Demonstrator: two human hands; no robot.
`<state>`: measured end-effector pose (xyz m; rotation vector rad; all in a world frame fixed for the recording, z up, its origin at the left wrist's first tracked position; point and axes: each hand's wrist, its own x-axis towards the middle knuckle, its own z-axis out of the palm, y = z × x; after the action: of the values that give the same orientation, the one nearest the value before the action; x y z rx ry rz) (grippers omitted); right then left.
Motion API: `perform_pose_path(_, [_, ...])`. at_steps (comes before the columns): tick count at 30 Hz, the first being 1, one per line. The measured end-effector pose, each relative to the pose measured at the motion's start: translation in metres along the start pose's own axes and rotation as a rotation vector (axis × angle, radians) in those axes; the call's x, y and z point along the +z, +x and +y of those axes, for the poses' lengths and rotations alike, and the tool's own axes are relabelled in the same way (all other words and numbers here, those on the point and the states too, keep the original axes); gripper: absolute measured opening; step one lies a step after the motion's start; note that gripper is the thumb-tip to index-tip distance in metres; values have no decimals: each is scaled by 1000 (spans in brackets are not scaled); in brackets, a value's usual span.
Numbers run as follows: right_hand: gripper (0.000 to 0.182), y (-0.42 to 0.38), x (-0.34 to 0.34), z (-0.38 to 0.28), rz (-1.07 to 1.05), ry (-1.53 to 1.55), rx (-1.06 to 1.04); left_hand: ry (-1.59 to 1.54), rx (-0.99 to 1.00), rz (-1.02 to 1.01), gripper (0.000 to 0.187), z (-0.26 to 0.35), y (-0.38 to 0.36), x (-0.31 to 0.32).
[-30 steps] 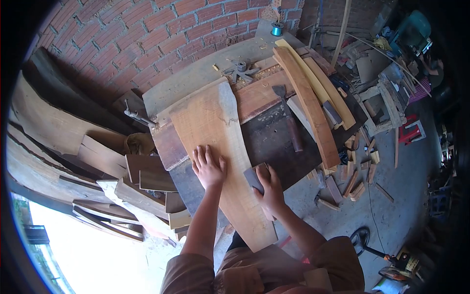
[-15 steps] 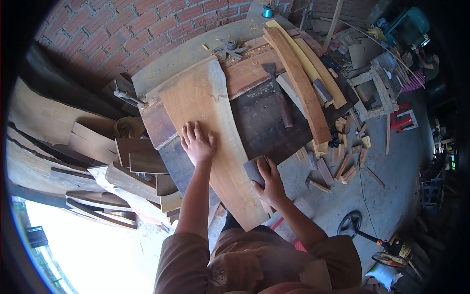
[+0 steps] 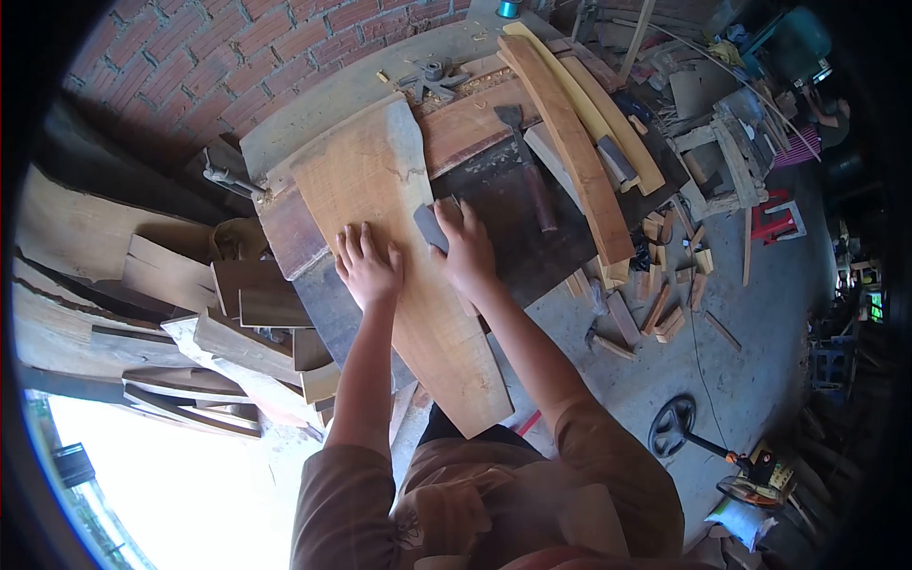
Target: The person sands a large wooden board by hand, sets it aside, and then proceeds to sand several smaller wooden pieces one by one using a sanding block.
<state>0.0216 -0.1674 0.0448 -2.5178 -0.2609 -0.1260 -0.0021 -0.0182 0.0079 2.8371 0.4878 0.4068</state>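
A long light-brown wooden board (image 3: pixel 366 161) lies slanted across the workbench (image 3: pixel 323 313), its near end close to the person's body. My left hand (image 3: pixel 369 269) rests flat on the board near its left edge, fingers spread. On the board's right edge, my right hand (image 3: pixel 463 249) is wrapped round a dark grey block (image 3: pixel 430 228), which touches the board. A broad-bladed chisel (image 3: pixel 525 166) with a dark red handle lies on the bench to the right of the block.
Curved timber pieces (image 3: pixel 570 142) lie on the bench's right side. A metal star-shaped part (image 3: pixel 432 81) sits at the back. Stacked boards (image 3: pixel 171 275) stand at left. Offcuts (image 3: pixel 655 309) and a red stool (image 3: pixel 777 220) are on the floor. Another person (image 3: pixel 831 123) is at far right.
My right hand has moved up along the board's right edge, away from the body, with the grey block. My left hand stays on the board. The view has shifted slightly.
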Motion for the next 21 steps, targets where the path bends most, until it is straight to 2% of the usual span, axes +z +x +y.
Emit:
perform_pose_path(3, [68,43,9,-5,39,1,41,24,7,24,56,-1,1,0])
perform_pose_path(5, [69,33,9,-3,52,7,26,27,19,25,56,-3,1,2])
perform_pose_path(10, [71,-112,-26,23,-5,34,-121,22,14,12,57,-1,1,2])
perform_pose_path(11, [71,-148,-41,24,-73,83,-64,26,12,11,57,-1,1,2])
perform_pose_path(13, [71,-215,-56,32,-75,105,-31,34,5,8,57,-3,1,1])
perform_pose_path(15, [69,-252,-70,34,-122,141,-7,14,5,19,57,-2,0,2])
perform_pose_path(18, [68,-250,-65,42,-113,145,-90,11,10,18,57,-3,1,3])
perform_pose_path(21, [68,-181,-51,39,-141,150,-202,19,7,23,57,-2,1,3])
